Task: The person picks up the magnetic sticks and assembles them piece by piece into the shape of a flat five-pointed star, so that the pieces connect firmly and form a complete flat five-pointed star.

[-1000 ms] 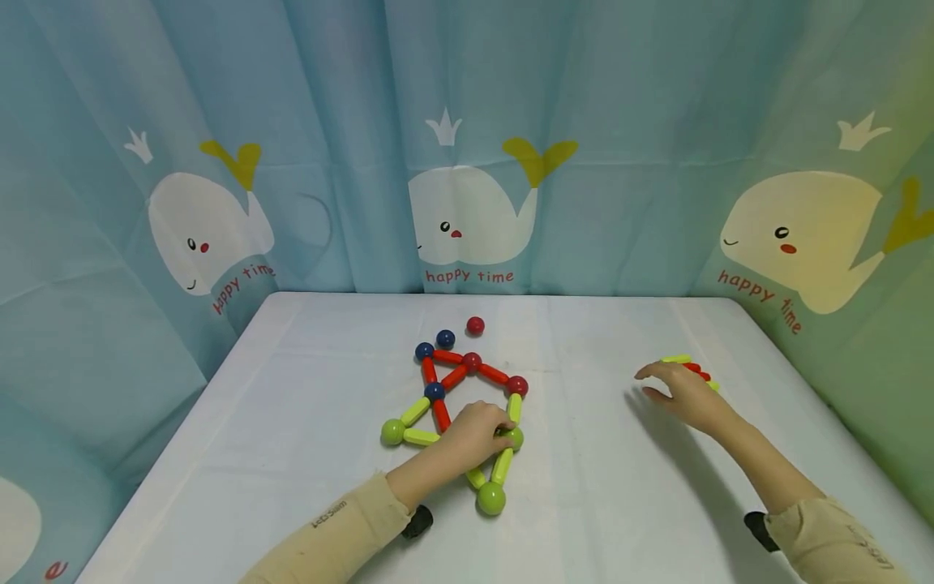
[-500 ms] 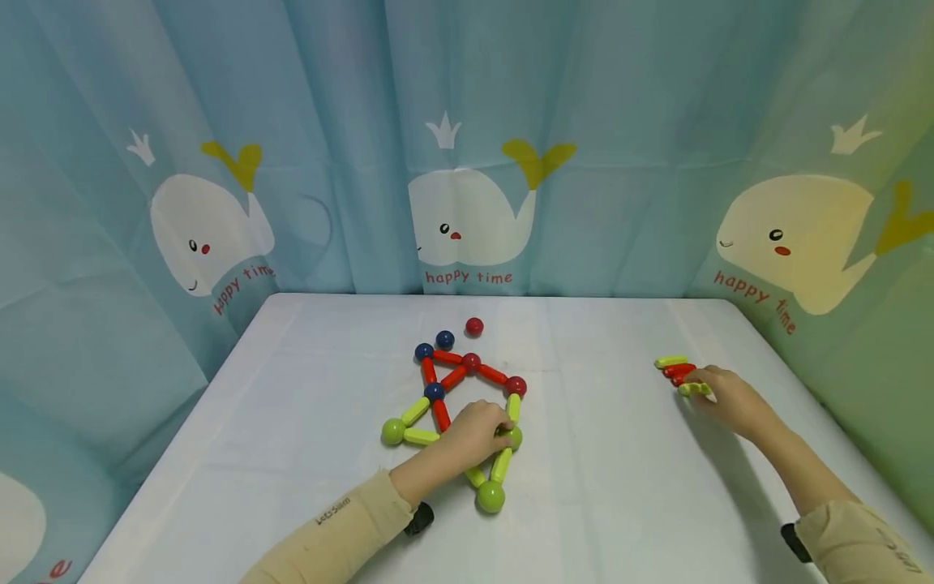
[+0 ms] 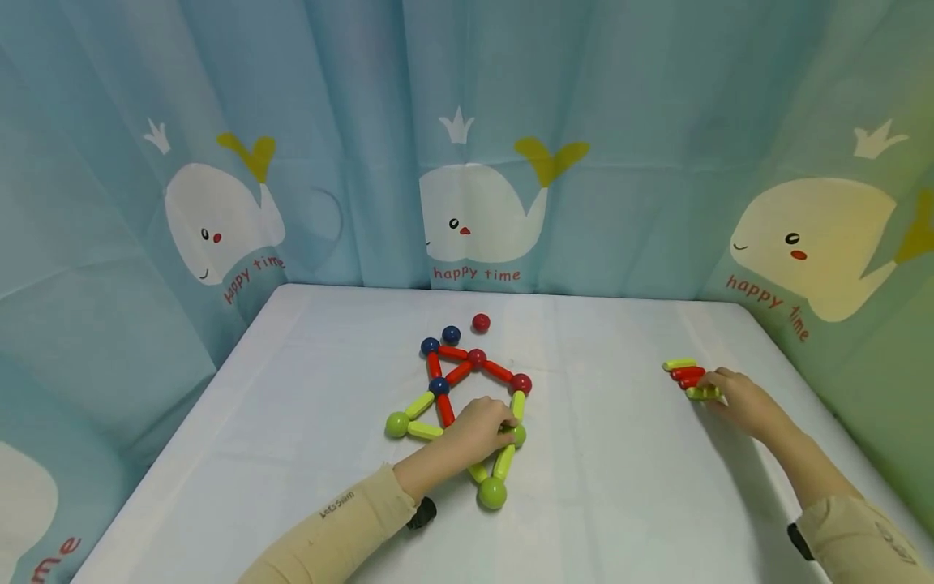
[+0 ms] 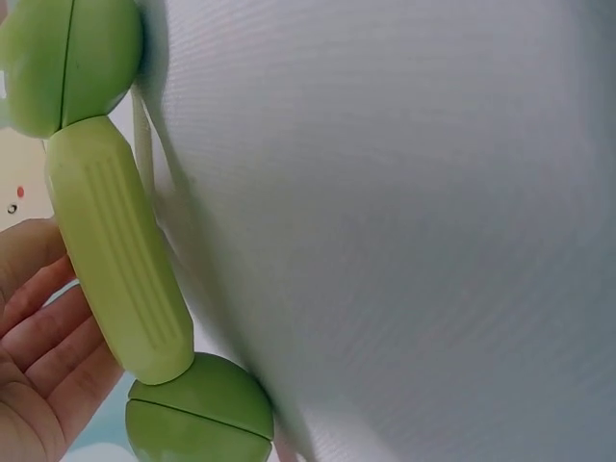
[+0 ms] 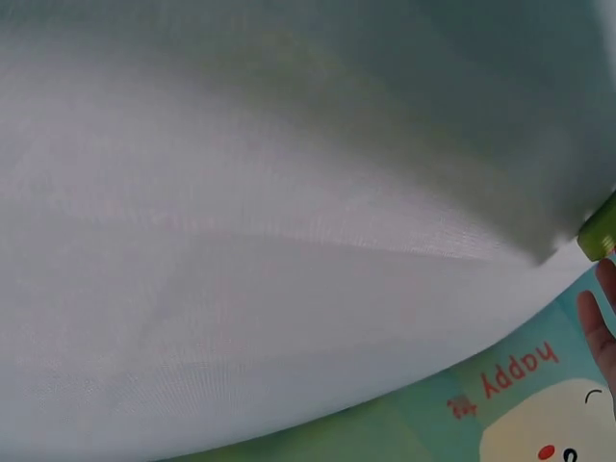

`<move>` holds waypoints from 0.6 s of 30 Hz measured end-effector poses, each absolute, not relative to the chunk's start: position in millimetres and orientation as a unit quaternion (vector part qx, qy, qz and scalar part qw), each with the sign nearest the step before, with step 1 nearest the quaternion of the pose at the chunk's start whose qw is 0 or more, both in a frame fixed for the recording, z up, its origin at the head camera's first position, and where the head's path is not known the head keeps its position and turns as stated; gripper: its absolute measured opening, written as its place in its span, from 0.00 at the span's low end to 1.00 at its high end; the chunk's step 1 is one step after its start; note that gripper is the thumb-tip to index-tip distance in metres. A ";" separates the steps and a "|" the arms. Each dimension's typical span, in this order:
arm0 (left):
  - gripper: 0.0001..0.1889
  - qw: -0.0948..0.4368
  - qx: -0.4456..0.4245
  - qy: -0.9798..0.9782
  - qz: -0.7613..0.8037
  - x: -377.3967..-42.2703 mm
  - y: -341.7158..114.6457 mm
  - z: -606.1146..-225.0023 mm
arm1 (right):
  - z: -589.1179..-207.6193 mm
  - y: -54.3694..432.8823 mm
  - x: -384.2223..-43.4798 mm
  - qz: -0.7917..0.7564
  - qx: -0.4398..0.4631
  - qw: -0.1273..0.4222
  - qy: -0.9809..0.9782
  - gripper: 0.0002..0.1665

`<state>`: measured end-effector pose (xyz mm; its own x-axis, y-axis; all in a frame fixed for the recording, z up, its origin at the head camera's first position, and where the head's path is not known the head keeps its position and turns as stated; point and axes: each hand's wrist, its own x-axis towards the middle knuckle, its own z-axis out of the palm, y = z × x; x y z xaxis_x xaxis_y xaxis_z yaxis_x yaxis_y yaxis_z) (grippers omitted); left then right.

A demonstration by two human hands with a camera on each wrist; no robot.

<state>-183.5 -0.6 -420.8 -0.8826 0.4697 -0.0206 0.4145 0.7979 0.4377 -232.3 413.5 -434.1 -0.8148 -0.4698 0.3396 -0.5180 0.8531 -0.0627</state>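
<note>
A flat frame of magnetic sticks and balls lies on the white table. Its upper part has red sticks (image 3: 498, 371) with red and blue balls (image 3: 439, 386); yellow-green sticks (image 3: 503, 463) and green balls (image 3: 492, 492) form the lower part. My left hand (image 3: 476, 431) reaches over it, thumb and forefinger pinching a green ball (image 3: 520, 435) on the right side, and hides the frame's middle. To the right, my right hand (image 3: 743, 403) has its fingertips around the nearest yellow-green stick (image 3: 702, 393) of a short row. In the right wrist view, that stick's end (image 5: 599, 233) shows beside the fingers.
Two red sticks (image 3: 688, 374) and another yellow-green stick (image 3: 679, 364) lie in the same row. Behind the frame are a loose blue ball (image 3: 451, 334) and a loose red ball (image 3: 481, 323). A blue whale-print curtain (image 3: 620, 227) encloses the table (image 3: 598, 487).
My right hand has come from above the row, moving right and nearer, and its fingertips are now at the nearest yellow-green stick. The left hand stays at the green ball.
</note>
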 end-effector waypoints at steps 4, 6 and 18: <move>0.14 0.065 0.237 0.944 0.220 -183.9 -0.9 -421.1 | -430.7 413.1 -235.2 0.071 0.250 0.117 -0.958 0.11; 0.14 0.062 0.239 0.944 0.220 -184.1 -1.2 -421.4 | -430.0 412.4 -235.4 0.074 0.236 0.094 -0.964 0.08; 0.14 0.056 0.243 0.942 0.223 -184.0 -1.3 -421.4 | -429.5 391.2 -223.9 0.099 0.202 0.080 -0.971 0.09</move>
